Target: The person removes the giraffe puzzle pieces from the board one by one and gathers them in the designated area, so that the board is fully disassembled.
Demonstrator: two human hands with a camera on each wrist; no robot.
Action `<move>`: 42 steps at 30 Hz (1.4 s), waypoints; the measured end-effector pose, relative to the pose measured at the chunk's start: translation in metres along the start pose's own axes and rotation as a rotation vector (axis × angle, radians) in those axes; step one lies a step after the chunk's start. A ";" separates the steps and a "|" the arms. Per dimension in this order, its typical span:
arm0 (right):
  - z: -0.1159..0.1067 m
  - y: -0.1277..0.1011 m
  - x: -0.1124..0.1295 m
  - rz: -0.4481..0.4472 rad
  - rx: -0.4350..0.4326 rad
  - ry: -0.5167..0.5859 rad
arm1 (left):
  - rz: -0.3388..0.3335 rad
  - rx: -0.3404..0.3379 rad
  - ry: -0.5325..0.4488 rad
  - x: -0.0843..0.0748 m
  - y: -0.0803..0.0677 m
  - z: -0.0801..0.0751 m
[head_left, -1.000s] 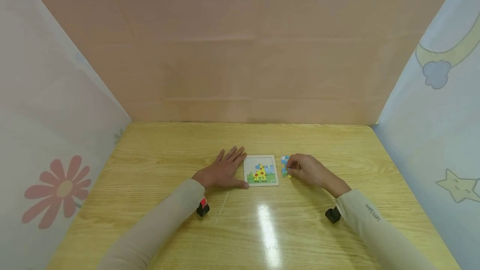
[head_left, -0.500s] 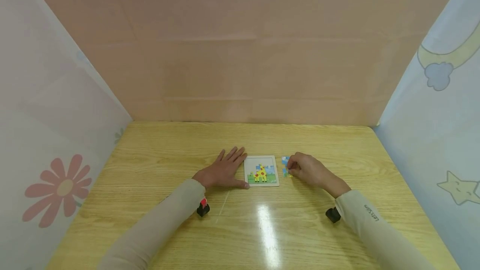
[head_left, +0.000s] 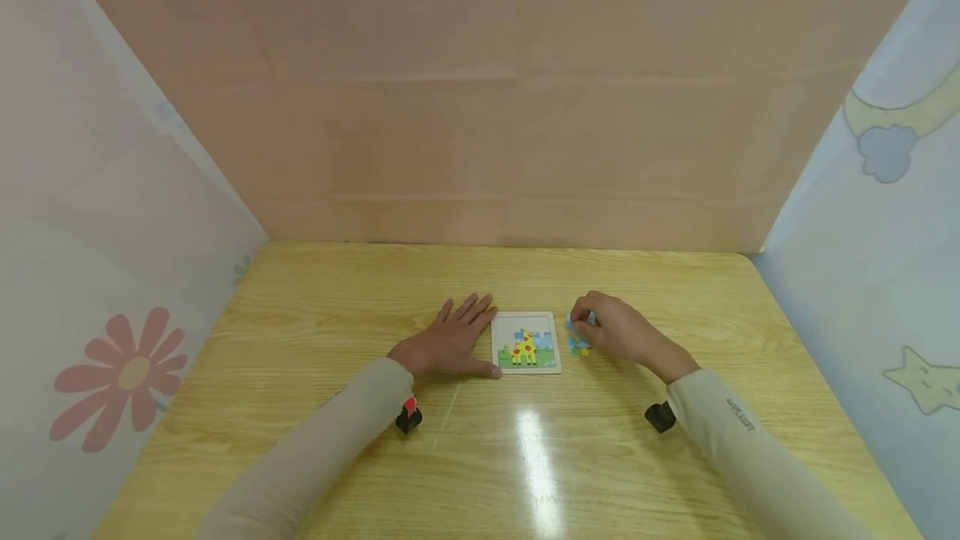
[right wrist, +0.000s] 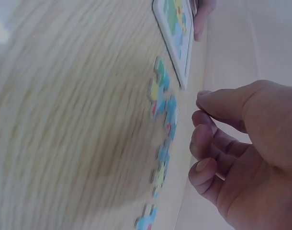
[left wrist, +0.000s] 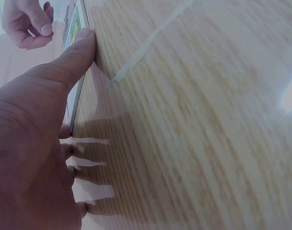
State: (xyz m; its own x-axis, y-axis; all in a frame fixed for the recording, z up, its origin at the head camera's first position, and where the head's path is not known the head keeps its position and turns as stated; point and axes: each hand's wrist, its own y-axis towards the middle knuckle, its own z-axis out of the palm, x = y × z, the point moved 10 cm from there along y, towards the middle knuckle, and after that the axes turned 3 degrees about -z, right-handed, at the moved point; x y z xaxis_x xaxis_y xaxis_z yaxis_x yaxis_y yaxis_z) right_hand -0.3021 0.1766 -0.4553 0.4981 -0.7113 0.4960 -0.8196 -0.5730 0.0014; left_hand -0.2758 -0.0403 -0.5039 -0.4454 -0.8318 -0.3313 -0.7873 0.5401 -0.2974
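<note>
Bracing the square puzzle board, flat left hand; right hand, loose empty grip, above knobby pieces.

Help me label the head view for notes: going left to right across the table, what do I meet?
Left hand → puzzle board → loose puzzle pieces → right hand.

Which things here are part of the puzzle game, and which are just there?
Part of it:
- square white-framed giraffe puzzle board, left hand flat against its edge
- loose blue, green and yellow jigsaw pieces beside the board, right hand above them

Just there:
- light wooden table
- pink flower-print side wall
</note>
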 end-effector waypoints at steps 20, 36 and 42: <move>0.044 0.042 0.031 0.040 0.192 0.025 | -0.010 0.000 0.006 0.000 0.001 0.002; 0.056 0.053 0.051 0.050 0.353 0.040 | -0.004 0.016 0.028 0.001 0.002 0.001; 0.057 0.053 0.049 0.075 0.353 0.099 | -0.012 0.026 0.013 -0.001 0.001 -0.001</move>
State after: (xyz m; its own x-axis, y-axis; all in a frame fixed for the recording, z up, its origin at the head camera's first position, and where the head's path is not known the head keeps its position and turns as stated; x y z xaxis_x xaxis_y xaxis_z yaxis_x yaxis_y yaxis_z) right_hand -0.3049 0.0883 -0.4806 0.3966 -0.7234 0.5652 -0.6957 -0.6385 -0.3291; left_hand -0.2763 -0.0393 -0.5025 -0.4417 -0.8395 -0.3164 -0.7811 0.5333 -0.3247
